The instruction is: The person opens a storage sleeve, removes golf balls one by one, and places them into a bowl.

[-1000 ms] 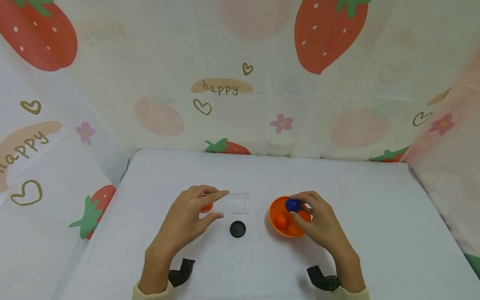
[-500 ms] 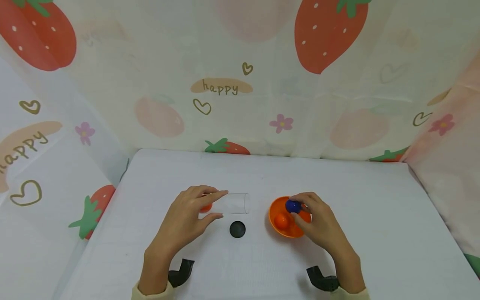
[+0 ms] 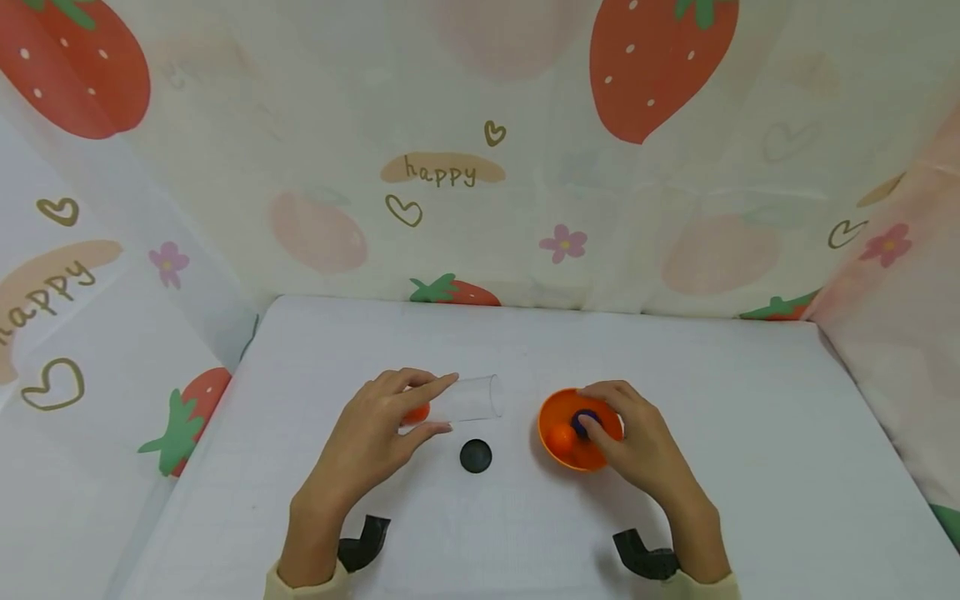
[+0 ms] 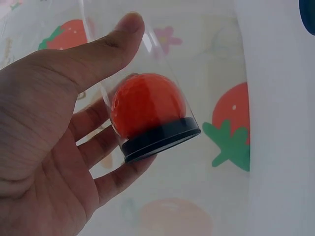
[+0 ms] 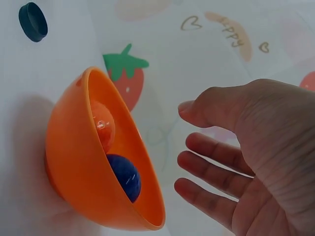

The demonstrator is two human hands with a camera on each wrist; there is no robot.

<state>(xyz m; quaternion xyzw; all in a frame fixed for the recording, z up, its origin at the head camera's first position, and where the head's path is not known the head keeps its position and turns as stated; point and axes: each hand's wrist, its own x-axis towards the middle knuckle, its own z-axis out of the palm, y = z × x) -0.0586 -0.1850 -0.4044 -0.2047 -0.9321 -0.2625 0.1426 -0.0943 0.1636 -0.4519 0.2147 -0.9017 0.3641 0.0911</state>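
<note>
Table (image 3: 780, 467): white-covered, flat, far corners rounded. An orange bowl (image 3: 550, 410) stands upright on it, slightly right of centre. Round black cap (image 3: 476, 456) lies flat to the bowl's left, near but not touching.

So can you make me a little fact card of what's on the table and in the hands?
Left hand: holds a clear tube
Inside it: one red-orange ball
Its end beside that ball: black base
Right hand: over the orange bowl, holding nothing
In the bowl: orange ball, blue ball
Between the hands: black cap on the white table
</note>
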